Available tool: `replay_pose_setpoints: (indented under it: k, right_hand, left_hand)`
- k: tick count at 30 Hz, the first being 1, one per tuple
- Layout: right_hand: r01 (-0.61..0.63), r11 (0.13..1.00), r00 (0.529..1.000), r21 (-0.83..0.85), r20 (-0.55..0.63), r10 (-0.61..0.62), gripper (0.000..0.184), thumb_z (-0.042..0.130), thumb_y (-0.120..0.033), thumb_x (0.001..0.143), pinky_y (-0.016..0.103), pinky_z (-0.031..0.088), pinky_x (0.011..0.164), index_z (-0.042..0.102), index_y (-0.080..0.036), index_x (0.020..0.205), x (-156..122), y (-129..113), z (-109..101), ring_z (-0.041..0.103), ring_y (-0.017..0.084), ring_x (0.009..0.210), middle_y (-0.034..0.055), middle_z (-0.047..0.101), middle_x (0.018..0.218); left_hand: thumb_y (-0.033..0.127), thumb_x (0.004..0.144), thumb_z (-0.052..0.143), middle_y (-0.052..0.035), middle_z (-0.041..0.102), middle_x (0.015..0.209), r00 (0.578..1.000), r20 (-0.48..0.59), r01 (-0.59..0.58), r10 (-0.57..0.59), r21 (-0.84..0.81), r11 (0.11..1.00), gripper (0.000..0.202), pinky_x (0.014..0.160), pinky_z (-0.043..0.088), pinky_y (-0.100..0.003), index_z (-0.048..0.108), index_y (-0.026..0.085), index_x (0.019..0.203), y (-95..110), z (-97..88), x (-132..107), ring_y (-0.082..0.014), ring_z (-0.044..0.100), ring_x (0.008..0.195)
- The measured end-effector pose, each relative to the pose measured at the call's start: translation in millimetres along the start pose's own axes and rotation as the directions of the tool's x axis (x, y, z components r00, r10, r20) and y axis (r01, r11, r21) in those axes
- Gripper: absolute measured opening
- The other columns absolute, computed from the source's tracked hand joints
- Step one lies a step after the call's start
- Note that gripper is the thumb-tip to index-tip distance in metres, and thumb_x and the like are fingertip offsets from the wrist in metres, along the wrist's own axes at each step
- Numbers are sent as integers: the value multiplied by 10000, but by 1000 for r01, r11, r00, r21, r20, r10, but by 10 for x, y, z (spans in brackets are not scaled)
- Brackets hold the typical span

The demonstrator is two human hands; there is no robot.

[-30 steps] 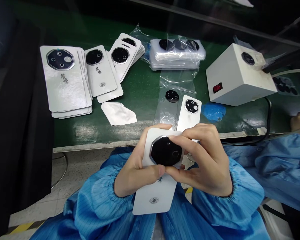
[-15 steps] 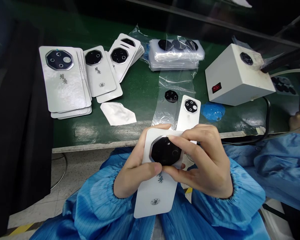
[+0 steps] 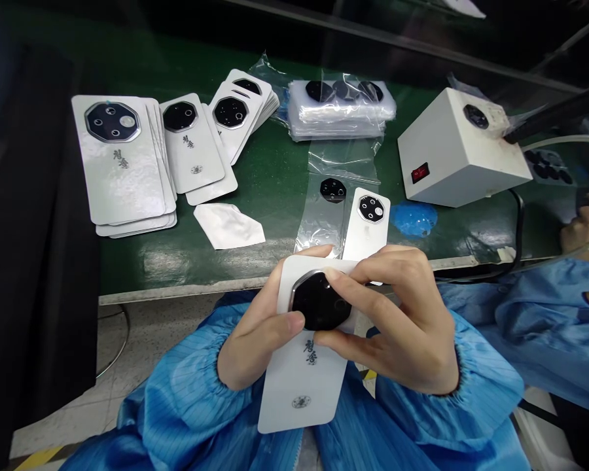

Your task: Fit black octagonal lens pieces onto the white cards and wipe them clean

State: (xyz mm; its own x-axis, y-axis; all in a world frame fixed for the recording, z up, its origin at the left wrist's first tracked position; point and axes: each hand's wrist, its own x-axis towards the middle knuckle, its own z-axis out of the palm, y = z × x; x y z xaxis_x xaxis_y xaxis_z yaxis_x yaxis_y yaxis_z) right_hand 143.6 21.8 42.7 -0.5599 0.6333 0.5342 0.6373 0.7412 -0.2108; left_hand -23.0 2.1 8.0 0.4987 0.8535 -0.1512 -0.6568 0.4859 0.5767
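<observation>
- Right now, the grip centres on a white phone-back-shaped card [image 3: 302, 383] held in the air, its top end level with the bench's front edge and its lower end hanging toward the lap.
- On the card's upper end sits a black octagonal lens cover [image 3: 320, 301] with a thin silver rim; whether it is fully seated cannot be told.
- The left hand [image 3: 255, 327] wraps the card's left edge, its thumb pressing in against the cover's lower left side.
- The right hand [image 3: 397, 320] comes over from the other side, its fingers [image 3: 373, 278] pressed on the cover's top and its thumb beneath; the hands pinch together, not spread.
- Just beyond the grip, a second card [image 3: 366, 222] and a clear plastic sleeve [image 3: 324, 222] lie on the green bench [image 3: 275, 261], a small black octagonal piece [image 3: 332, 190] on the sleeve.
- Farther left are stacked cards [image 3: 118, 157]; farther right, a white box with a red switch [image 3: 451, 147].
- Uneven finger pressure could skew the cover, and fingertips could smear its glossy face; a slip could drop the card to the floor.
</observation>
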Motion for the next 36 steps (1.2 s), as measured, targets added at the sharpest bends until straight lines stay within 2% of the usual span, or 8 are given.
replay_pose_setpoints:
  k: [5, 12, 14, 18, 24, 29, 33, 36]
  right_hand:
    - [-8, 1000, 1000, 1, 15, 8, 362, 675, -374, 774, 407, 470, 727, 616, -99, 1001, -9, -9, 4, 529, 202, 800, 96, 592, 851]
    - [-1, 1000, 1000, 23, 25, 0, 384, 654, -399, 785, 395, 467, 720, 618, -97, 1018, 7, -5, -9, 517, 197, 792, 86, 583, 843]
    - [-2, 1000, 999, 29, 32, 1, 387, 646, -397, 789, 396, 468, 720, 622, -84, 1015, 18, -5, -24, 516, 198, 793, 88, 579, 828]
    - [-4, 1000, 999, 20, 43, 3, 364, 620, -393, 804, 405, 477, 729, 620, -97, 1017, 36, -3, -42, 514, 200, 803, 85, 578, 833]
    - [-2, 999, 1000, 37, 0, 2, 413, 636, -406, 789, 396, 493, 753, 590, -88, 1049, 8, -6, -47, 522, 210, 854, 91, 554, 892]
    - [-21, 999, 999, 46, -39, 23, 389, 678, -418, 746, 361, 504, 737, 598, -98, 953, -4, -27, -69, 556, 207, 874, 99, 540, 945]
    - [-20, 999, 999, 50, -41, 22, 316, 655, -382, 780, 354, 506, 729, 615, -107, 932, 3, -36, -65, 560, 209, 876, 103, 547, 952]
    - [-24, 999, 998, 47, -55, 26, 289, 639, -359, 799, 356, 502, 728, 623, -103, 930, 8, -42, -60, 557, 212, 878, 105, 548, 951]
  left_hand:
    - [236, 836, 539, 9, 661, 993, 998, 58, -34, 32, 40, 999, 414, 702, 467, -183, 509, 328, 1239, -2, -32, 10, -114, 596, 839]
    - [239, 851, 518, 7, 641, 1031, 994, 98, -47, 38, 91, 995, 412, 732, 465, -187, 484, 318, 1254, 2, -71, 38, -120, 584, 886]
    - [242, 848, 520, 5, 638, 1029, 995, 100, -37, 28, 92, 995, 414, 702, 469, -191, 481, 322, 1253, 1, -79, 29, -118, 584, 844]
    - [253, 845, 519, 5, 635, 1028, 996, 94, -9, -1, 99, 995, 432, 582, 455, -189, 466, 347, 1263, 4, -87, 1, -88, 556, 671]
    - [243, 830, 537, 14, 661, 985, 997, 56, -59, 53, 114, 992, 383, 713, 478, -188, 532, 325, 1205, 12, -41, -10, -128, 603, 869]
    - [230, 831, 538, 18, 673, 973, 998, 63, -18, 16, 32, 999, 393, 670, 504, -203, 521, 343, 1207, 19, -3, -41, -128, 631, 806]
    - [262, 815, 563, 29, 662, 914, 1000, 19, -1, 0, 65, 998, 399, 587, 468, -167, 526, 359, 1200, 34, 2, -60, -106, 612, 724]
    - [277, 805, 574, 28, 646, 905, 1000, -10, -16, 18, 111, 994, 402, 586, 456, -169, 529, 363, 1195, 41, 6, -64, -102, 585, 714]
